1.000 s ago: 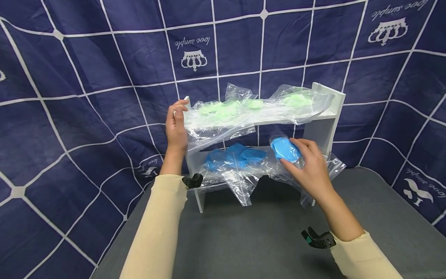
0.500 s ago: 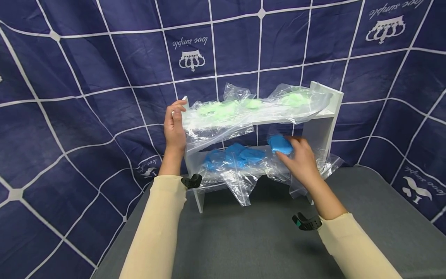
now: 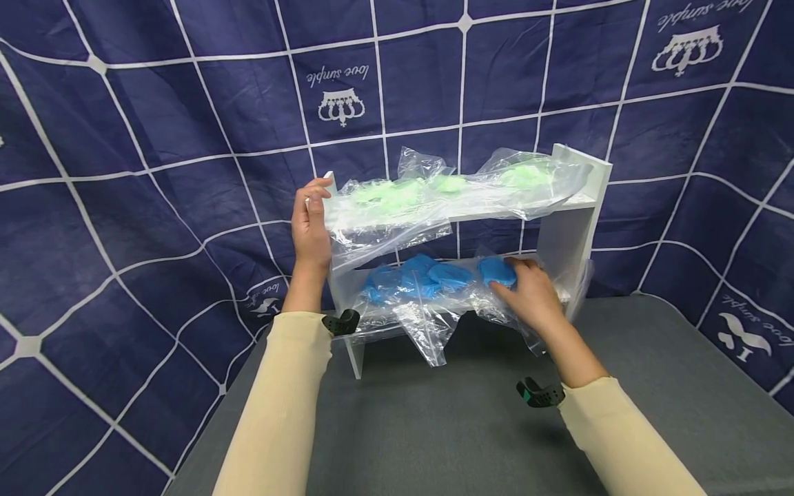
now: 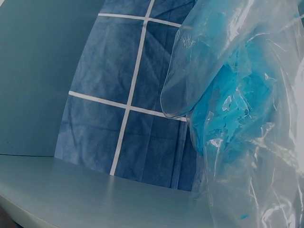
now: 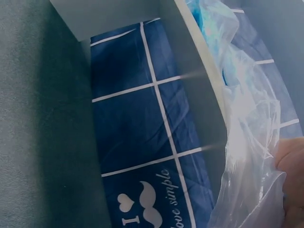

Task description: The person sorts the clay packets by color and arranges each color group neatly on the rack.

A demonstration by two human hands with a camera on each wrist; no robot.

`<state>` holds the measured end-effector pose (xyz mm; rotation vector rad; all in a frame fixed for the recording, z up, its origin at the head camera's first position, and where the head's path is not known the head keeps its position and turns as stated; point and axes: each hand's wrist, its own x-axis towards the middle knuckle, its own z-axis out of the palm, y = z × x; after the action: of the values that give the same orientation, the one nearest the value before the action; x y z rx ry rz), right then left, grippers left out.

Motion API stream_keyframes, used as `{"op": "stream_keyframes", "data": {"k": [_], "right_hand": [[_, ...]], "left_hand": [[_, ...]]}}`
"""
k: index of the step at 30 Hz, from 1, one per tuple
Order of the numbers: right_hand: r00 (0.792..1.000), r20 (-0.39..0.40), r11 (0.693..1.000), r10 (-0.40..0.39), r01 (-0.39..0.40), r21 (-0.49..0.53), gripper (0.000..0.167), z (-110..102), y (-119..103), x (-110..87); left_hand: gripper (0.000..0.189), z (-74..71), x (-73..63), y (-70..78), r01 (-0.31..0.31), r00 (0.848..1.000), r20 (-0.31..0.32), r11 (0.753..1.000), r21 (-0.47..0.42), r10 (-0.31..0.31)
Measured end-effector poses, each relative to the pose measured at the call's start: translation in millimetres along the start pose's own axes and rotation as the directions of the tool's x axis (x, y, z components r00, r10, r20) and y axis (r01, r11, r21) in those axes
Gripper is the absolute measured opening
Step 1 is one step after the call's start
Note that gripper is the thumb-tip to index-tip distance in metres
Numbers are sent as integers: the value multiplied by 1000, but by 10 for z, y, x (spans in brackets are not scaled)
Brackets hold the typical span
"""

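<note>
My right hand point(image 3: 535, 293) holds a blue lump in a clear plastic bag point(image 3: 496, 273) between thumb and fingers, low over the lower shelf at its right part. Left of it on that shelf lie more clear bags with blue contents point(image 3: 422, 279); their loose ends hang over the front edge. My left hand point(image 3: 312, 224) grips the upper left side of the white shelf unit point(image 3: 586, 186). Across the upper shelf lie clear bags with pale green contents point(image 3: 397, 196). In the right wrist view a clear bag point(image 5: 251, 142) drapes beside part of the hand.
The shelf unit stands on a dark grey table point(image 3: 422, 427). Behind it and at both sides hangs a navy curtain point(image 3: 248, 103) with white grid lines. One bag's zip edge point(image 3: 397, 244) hangs from the upper shelf across the opening below.
My right hand has moved left and down with the bagged blue lump, from above the lower shelf to close over it beside the other blue bags. The left hand keeps its place.
</note>
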<state>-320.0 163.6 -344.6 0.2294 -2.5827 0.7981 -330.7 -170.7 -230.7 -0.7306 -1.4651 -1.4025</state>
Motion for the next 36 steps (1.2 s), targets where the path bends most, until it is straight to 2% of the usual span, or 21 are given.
{"op": "stream_keyframes", "data": {"k": [11,19,22,27,31,36], "right_hand": [[1000,2,1000,-13,13,-5,62,43,27,10],[999,-31,1000,8,-8,2,59,11,8,-46],[998,-66,1000,8,-9,-7,55,4,3,-90],[987,-159,999,-36,39,15,45,16,3,-140],[965,-249,995,-83,94,34,36,27,0,-167],[935,-330,985,-128,158,66,30,25,-17,-210]], "left_hand": [[19,-16,4,-6,2,1000,0,1000,15,-2],[20,-2,-13,8,2,1000,-6,1000,14,-2],[20,0,-7,-19,-3,1000,-7,1000,11,3],[20,-43,16,-230,-12,1000,-12,1000,24,12],[21,-70,22,-324,-16,1000,-10,1000,15,16],[21,-67,28,-352,-14,1000,-18,1000,-9,14]]}}
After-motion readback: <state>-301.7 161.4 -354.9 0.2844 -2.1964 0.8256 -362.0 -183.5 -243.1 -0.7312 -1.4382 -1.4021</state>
